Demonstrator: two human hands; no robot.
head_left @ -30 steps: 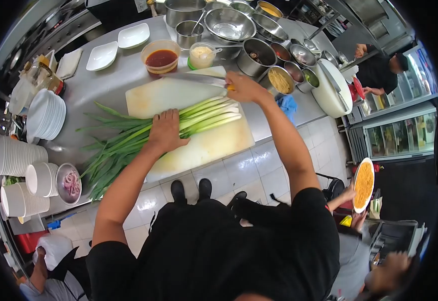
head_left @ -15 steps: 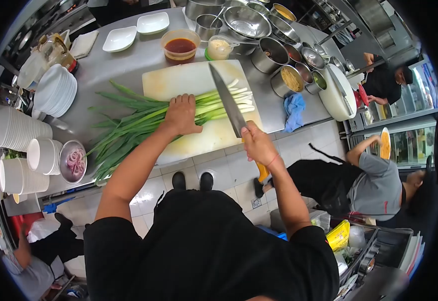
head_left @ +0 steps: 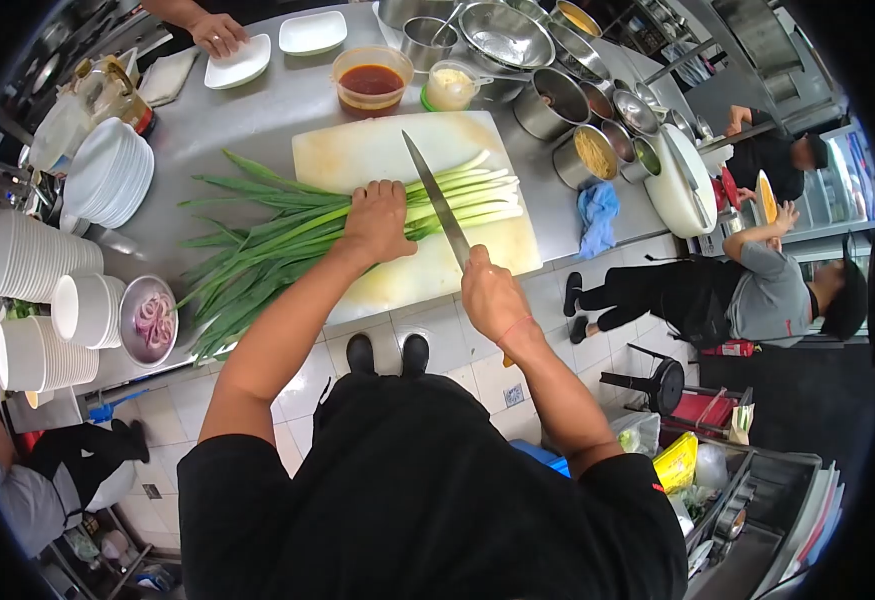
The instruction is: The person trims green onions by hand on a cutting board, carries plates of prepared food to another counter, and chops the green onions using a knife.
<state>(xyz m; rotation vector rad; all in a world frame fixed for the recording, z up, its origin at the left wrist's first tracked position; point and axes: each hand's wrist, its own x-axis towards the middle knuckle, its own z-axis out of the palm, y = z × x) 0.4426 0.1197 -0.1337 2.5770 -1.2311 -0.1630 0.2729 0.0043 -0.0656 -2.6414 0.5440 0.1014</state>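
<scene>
A large bunch of spring onions (head_left: 282, 222) lies across the white cutting board (head_left: 487, 255), white ends to the right and green tops hanging over the board's left edge onto the metal table. My left hand (head_left: 377, 222) presses down on the middle of the bunch, its fingers curled over the stalks. In my right hand (head_left: 494, 295) is a long kitchen knife (head_left: 435, 193), gripped by its handle, which the hand mostly hides. The blade points up and to the left, crossing over the pale stalks just right of my left hand. Whether its edge touches them I cannot tell.
A tub of brown sauce (head_left: 370, 85) and a cup of pale paste (head_left: 449, 88) stand beyond the board. Metal pots (head_left: 547, 103) and a blue cloth (head_left: 596, 215) are right, sliced onions in a bowl (head_left: 134, 345) left. Another person's hand (head_left: 219, 36) touches a white dish (head_left: 238, 65).
My right hand and the knife have moved left, closer to my left hand. Another person's hand has come to the white dish at the top. The co-worker on the right has moved farther off.
</scene>
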